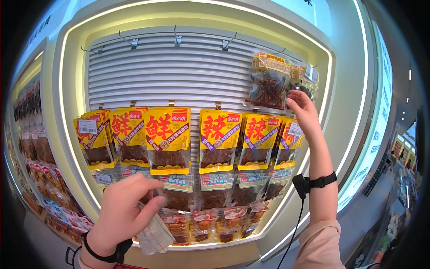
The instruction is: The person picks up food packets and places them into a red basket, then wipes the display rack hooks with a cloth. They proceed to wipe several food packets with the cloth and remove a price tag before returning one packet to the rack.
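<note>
My left hand (pixel 126 208) is at the lower left, closed on a pale checked cloth (pixel 156 233) that hangs below the fingers. Raised at the upper right, my right hand (pixel 304 111) has its thumb and fingers apart. Its fingertips are beside the right edge of a clear snack bag (pixel 270 82) on a top hook; whether they touch it I cannot tell. Partly behind those fingers hangs another bag (pixel 307 79) with a white label. Below, yellow and red snack packs (pixel 169 139) with dark contents hang in a row, several with purple stripes (pixel 220 141).
Bare metal hooks (pixel 178 41) jut from the slatted back panel (pixel 161 74). Lower rows hold clear bags (pixel 216 191) and smaller packs (pixel 203 225). A lit frame (pixel 331 101) surrounds the recess. More packaged goods (pixel 37 148) fill a display at the left. A cable (pixel 291 235) hangs from my right wristband.
</note>
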A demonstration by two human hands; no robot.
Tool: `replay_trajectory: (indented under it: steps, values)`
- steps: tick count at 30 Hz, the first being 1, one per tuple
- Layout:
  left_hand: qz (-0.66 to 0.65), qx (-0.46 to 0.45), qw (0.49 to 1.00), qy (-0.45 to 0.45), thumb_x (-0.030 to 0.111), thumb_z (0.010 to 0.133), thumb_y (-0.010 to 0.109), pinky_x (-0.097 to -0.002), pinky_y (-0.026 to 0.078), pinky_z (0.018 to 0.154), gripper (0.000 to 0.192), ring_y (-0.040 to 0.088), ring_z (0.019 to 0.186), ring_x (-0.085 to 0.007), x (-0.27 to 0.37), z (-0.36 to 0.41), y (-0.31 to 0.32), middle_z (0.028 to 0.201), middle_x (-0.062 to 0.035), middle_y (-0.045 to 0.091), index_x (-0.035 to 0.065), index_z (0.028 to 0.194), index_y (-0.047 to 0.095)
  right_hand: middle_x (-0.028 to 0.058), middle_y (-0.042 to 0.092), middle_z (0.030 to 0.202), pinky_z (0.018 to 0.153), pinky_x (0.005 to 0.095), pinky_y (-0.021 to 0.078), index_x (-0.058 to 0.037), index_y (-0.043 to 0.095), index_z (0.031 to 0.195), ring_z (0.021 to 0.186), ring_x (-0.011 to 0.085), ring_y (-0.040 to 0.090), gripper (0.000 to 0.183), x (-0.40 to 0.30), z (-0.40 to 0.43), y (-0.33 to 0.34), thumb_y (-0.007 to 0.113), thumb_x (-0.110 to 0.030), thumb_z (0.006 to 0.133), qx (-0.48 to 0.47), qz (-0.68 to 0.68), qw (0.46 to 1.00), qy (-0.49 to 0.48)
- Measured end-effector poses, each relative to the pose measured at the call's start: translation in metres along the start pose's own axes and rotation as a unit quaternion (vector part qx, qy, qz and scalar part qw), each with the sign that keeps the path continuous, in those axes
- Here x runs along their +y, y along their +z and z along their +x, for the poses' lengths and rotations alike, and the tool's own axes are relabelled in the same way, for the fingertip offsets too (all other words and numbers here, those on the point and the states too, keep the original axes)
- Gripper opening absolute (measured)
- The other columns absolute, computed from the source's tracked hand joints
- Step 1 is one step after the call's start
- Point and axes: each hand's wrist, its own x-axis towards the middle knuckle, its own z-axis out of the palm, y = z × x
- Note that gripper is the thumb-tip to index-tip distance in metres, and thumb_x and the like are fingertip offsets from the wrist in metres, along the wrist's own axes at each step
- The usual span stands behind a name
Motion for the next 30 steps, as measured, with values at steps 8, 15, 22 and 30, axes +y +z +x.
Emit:
replay_trajectory:
  steps: [8, 15, 22, 30]
  values:
    - [0.038, -0.033, 0.996, -0.071, 0.025, 0.083, 0.063, -0.036, 0.048, 0.076, 0.028, 0.063, 0.085, -0.0245, 0.012, 0.178, 0.065, 0.092, -0.0136, 0.066, 0.0002, 0.095, 0.064, 0.0189, 0.046, 0.134, 0.101, 0.0424, 0.0344, -0.0054, 0.014, 0.148, 0.121, 0.0302, 0.046, 0.093, 0.08, 0.092, 0.005, 0.068, -0.039, 0.081, -0.067, 0.078, 0.987, 0.119]
    - [-0.007, -0.019, 0.986, -0.164, 0.041, 0.079, 0.068, -0.0364, 0.049, 0.083, 0.064, 0.062, 0.098, -0.0287, 0.012, 0.31, 0.169, 0.111, -0.0224, 0.062, -0.0102, 0.116, 0.055, 0.0165, 0.044, 0.134, 0.094, 0.0353, 0.0369, -0.0041, 0.015, 0.147, 0.118, 0.0248, 0.047, 0.096, 0.103, 0.106, 0.004, 0.072, -0.037, 0.078, -0.159, 0.189, 0.958, 0.146]
    - [-0.133, -0.148, 0.95, -0.239, 0.045, 0.088, 0.061, -0.0312, 0.051, 0.071, 0.06, 0.064, 0.08, -0.0168, 0.008, 0.345, 0.206, 0.098, -0.0127, 0.064, -0.0079, 0.115, 0.055, 0.0187, 0.053, 0.121, 0.087, 0.037, 0.0454, 0.0037, 0.037, 0.13, 0.104, 0.0246, 0.057, 0.082, 0.095, 0.102, -0.004, 0.074, -0.045, 0.076, -0.221, 0.232, 0.941, 0.105]
    - [-0.264, -0.167, 0.93, -0.196, 0.043, 0.088, 0.061, -0.0282, 0.053, 0.058, 0.051, 0.066, 0.067, -0.0149, 0.053, 0.323, 0.177, 0.084, -0.0096, 0.067, -0.0052, 0.103, 0.062, 0.0126, 0.051, 0.125, 0.089, 0.0407, 0.0465, -0.0041, 0.038, 0.131, 0.114, 0.0237, 0.051, 0.067, 0.06, 0.08, -0.033, 0.071, -0.035, 0.081, -0.226, 0.348, 0.908, 0.05]
